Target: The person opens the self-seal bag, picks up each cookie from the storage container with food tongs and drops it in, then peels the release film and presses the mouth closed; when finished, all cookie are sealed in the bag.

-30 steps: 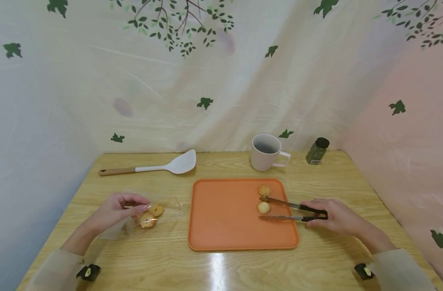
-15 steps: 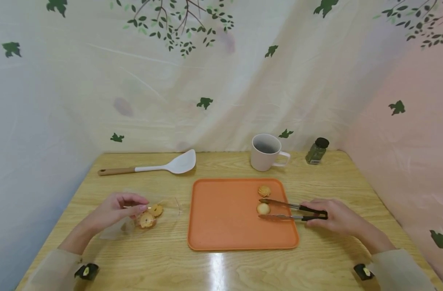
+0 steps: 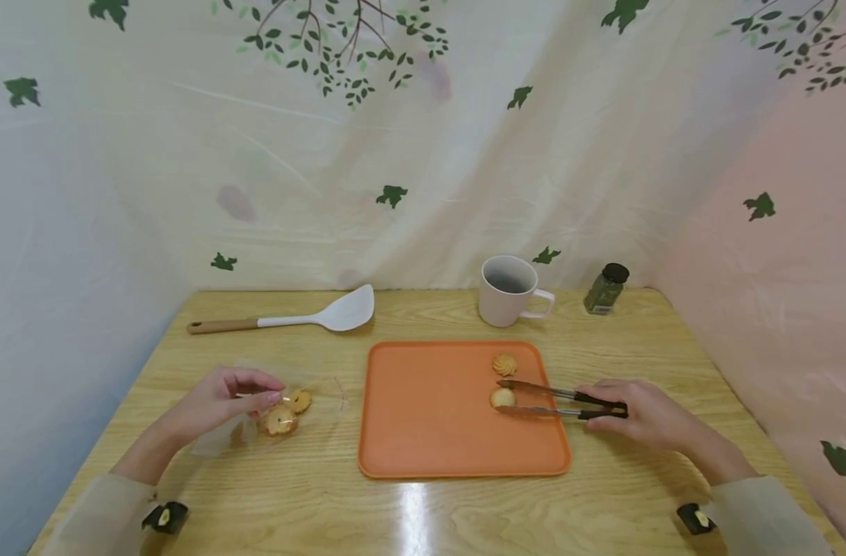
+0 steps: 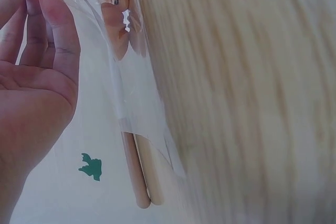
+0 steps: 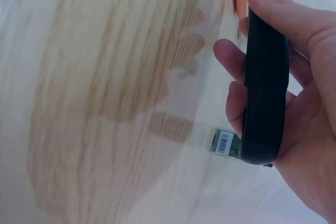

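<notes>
My left hand [image 3: 224,405] pinches a clear plastic bag [image 4: 137,98] between thumb and fingers at the left of the table. Inside the bag lie a few cookies [image 3: 280,420]. With my right hand [image 3: 638,413] I grip black-handled tongs [image 3: 558,412] that reach over the right side of an orange tray [image 3: 402,455]. The tongs' two tips lie either side of a round pale cookie [image 3: 502,398]. A swirled cookie [image 3: 504,364] rests on the tray just behind them. In the right wrist view the tongs' black handle [image 5: 266,77] sits between thumb and fingers.
A white spatula [image 3: 346,310] with a wooden handle lies at the back left. Behind the tray stands a pale mug [image 3: 504,301], its handle pointing right. A small dark-capped jar [image 3: 605,289] is at the back right. A patterned curtain [image 3: 423,139] surrounds the table.
The tongs' tips have drawn closer together around the round pale cookie, which has shifted slightly left. My left hand has stayed nearly still on the bag.
</notes>
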`<action>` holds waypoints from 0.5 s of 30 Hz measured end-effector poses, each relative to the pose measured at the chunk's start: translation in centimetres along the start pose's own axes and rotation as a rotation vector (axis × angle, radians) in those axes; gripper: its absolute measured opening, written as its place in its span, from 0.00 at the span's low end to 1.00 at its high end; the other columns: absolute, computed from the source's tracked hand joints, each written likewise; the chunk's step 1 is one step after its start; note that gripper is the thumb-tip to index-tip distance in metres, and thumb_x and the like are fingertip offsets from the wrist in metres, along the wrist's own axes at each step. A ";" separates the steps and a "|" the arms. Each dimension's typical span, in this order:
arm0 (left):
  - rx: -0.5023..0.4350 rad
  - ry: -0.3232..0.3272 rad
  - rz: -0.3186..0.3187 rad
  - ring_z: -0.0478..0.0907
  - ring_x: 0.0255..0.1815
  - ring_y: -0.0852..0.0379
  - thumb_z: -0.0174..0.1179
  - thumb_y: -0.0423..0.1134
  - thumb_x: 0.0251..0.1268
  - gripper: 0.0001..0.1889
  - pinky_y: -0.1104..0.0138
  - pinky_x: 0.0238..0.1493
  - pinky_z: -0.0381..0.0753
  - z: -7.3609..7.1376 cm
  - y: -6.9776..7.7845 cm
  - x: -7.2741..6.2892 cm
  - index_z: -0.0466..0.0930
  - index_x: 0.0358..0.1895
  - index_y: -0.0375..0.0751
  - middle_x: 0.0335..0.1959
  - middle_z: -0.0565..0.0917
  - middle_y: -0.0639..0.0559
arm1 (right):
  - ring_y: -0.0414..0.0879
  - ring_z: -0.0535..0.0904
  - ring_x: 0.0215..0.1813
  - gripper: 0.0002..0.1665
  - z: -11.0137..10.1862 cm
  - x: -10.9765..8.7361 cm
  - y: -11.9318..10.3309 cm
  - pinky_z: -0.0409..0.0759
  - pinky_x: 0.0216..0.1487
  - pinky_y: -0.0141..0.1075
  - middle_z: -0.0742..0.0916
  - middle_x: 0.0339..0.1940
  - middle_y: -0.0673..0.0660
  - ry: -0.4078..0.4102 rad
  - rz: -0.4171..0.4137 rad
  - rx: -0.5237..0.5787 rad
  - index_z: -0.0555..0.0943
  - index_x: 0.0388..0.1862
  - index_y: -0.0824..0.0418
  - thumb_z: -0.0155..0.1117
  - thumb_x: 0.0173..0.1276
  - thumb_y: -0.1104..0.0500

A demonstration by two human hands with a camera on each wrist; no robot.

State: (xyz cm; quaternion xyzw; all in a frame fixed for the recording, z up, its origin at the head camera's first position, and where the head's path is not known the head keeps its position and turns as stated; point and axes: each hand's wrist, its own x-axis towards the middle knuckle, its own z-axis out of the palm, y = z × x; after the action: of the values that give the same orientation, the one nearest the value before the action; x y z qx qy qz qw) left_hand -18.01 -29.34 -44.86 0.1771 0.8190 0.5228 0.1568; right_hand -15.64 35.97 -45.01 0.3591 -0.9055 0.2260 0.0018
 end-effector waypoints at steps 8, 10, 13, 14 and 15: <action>-0.007 -0.001 0.010 0.83 0.33 0.54 0.62 0.37 0.74 0.15 0.61 0.36 0.85 0.0 -0.1 0.0 0.83 0.53 0.27 0.45 0.87 0.41 | 0.32 0.80 0.39 0.29 0.2 -0.2 0.2 0.77 0.32 0.34 0.89 0.48 0.53 0.019 -0.006 -0.017 0.81 0.63 0.66 0.74 0.66 0.55; -0.011 -0.004 0.010 0.83 0.32 0.55 0.62 0.37 0.74 0.15 0.61 0.36 0.86 0.0 -0.1 0.1 0.82 0.54 0.27 0.45 0.87 0.40 | 0.32 0.81 0.40 0.29 0.3 -0.2 0.2 0.78 0.32 0.34 0.89 0.49 0.54 0.026 -0.006 -0.016 0.81 0.63 0.66 0.74 0.66 0.55; -0.003 -0.007 0.013 0.83 0.33 0.56 0.62 0.36 0.74 0.14 0.61 0.36 0.85 0.0 -0.2 0.1 0.83 0.53 0.28 0.44 0.87 0.39 | 0.34 0.82 0.40 0.29 0.4 -0.3 0.3 0.78 0.32 0.34 0.89 0.49 0.54 0.038 -0.001 -0.020 0.82 0.63 0.65 0.75 0.66 0.55; 0.001 -0.005 0.012 0.83 0.33 0.56 0.62 0.37 0.74 0.14 0.61 0.35 0.85 0.0 -0.2 0.1 0.83 0.53 0.29 0.44 0.87 0.40 | 0.35 0.83 0.41 0.29 0.5 -0.3 0.3 0.79 0.32 0.34 0.89 0.49 0.54 0.043 0.002 -0.023 0.82 0.63 0.64 0.75 0.65 0.55; 0.000 -0.006 0.010 0.83 0.33 0.56 0.62 0.37 0.73 0.14 0.61 0.35 0.86 0.0 -0.1 0.1 0.83 0.53 0.29 0.44 0.87 0.40 | 0.36 0.84 0.41 0.29 0.5 -0.3 0.4 0.80 0.33 0.34 0.89 0.49 0.53 0.048 0.005 -0.026 0.82 0.63 0.64 0.75 0.65 0.55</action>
State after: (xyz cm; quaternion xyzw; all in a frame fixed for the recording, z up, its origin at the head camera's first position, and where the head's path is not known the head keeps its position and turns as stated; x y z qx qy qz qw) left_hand -18.13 -29.36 -44.98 0.1828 0.8177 0.5230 0.1563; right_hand -15.52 36.19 -45.70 0.3512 -0.9090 0.2227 0.0274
